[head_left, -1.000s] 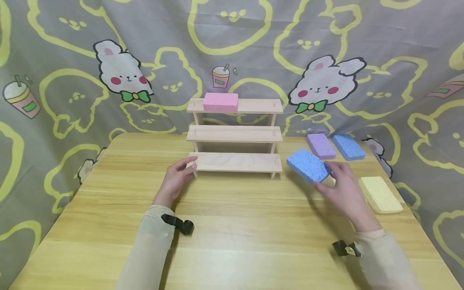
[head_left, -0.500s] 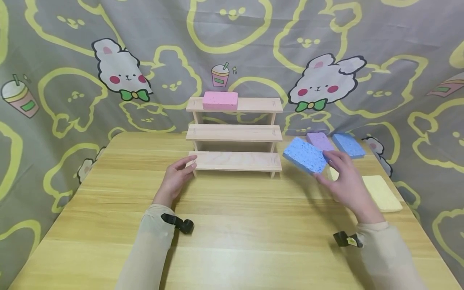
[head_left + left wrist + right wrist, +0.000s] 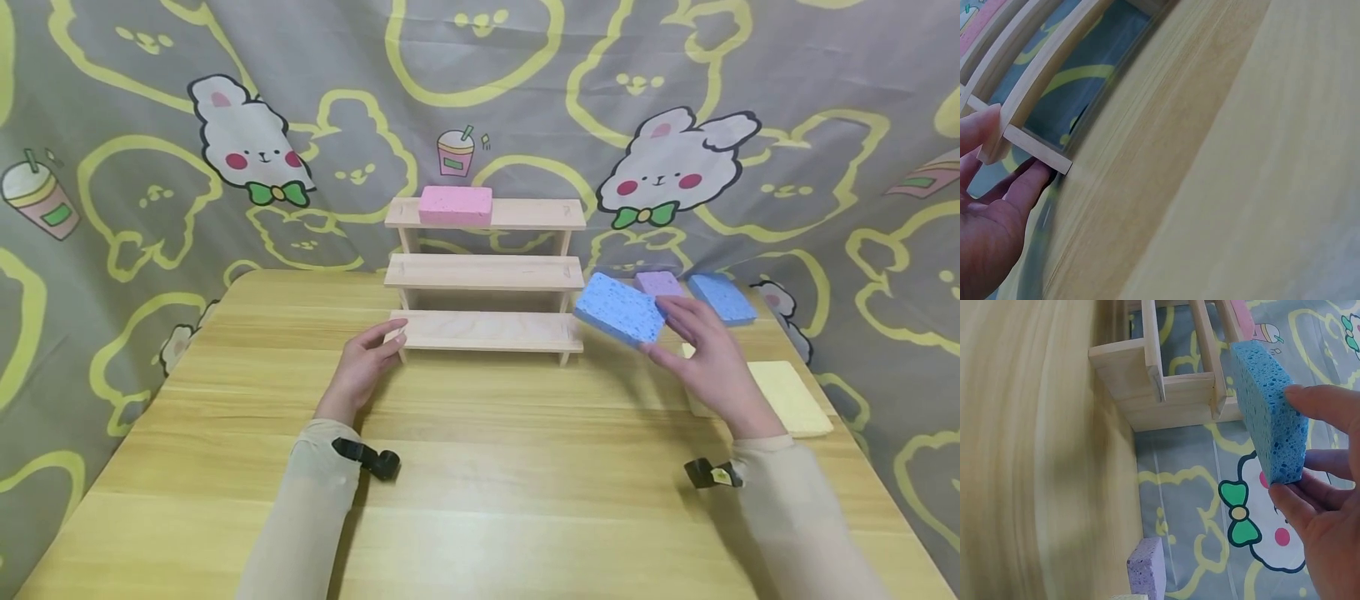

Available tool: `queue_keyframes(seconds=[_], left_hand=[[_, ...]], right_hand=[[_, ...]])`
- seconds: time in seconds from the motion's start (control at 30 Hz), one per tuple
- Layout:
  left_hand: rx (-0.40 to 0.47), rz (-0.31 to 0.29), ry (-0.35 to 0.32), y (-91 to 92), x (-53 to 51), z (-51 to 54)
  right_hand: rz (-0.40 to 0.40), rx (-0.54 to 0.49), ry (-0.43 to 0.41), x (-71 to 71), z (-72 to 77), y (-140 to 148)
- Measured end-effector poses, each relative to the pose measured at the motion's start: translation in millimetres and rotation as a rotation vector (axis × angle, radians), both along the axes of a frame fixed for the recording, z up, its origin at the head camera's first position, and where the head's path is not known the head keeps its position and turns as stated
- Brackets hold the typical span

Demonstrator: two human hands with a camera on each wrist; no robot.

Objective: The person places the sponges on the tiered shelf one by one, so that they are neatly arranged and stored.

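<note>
Okay, right hand (image 3: 716,371) pinches one blue sponge (image 3: 618,308) midair near one three-step stand (image 3: 483,271); left hand (image 3: 358,371) pinches the left end of the bottom step (image 3: 487,331). One pink sponge (image 3: 455,205) on top step (image 3: 536,213). Table (image 3: 480,500), right side: one purple sponge (image 3: 658,283), another blue sponge (image 3: 722,298), two yellow sponges (image 3: 791,398), one partly hidden.

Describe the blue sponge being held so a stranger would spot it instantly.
On the table stands a wooden shelf with three steps. Near its right end, the right hand holds the blue sponge. It is in the air, while the other blue sponge lies on the table.
</note>
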State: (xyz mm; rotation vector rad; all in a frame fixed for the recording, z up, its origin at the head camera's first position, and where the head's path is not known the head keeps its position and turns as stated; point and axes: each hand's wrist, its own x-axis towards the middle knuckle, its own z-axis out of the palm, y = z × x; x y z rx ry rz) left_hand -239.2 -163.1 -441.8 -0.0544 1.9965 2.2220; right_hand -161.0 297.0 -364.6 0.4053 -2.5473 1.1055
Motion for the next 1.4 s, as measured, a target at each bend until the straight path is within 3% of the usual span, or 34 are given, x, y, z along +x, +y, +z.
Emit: queue_keyframes(seconds=[0.27, 0.9, 1.4], left_hand=[[0.019, 0.004, 0.014, 1.0, -1.4, 0.9], [0.031, 0.014, -0.006, 1.5, -0.6, 3.6], [0.038, 0.018, -0.016, 1.3, 0.5, 1.8]], right_hand=[[0.028, -0.049, -0.030, -10.6, 5.1, -3], [0.120, -0.129, 0.034, -35.1, 7.3, -18], [0.188, -0.246, -0.067, -55.8, 28.8, -32]])
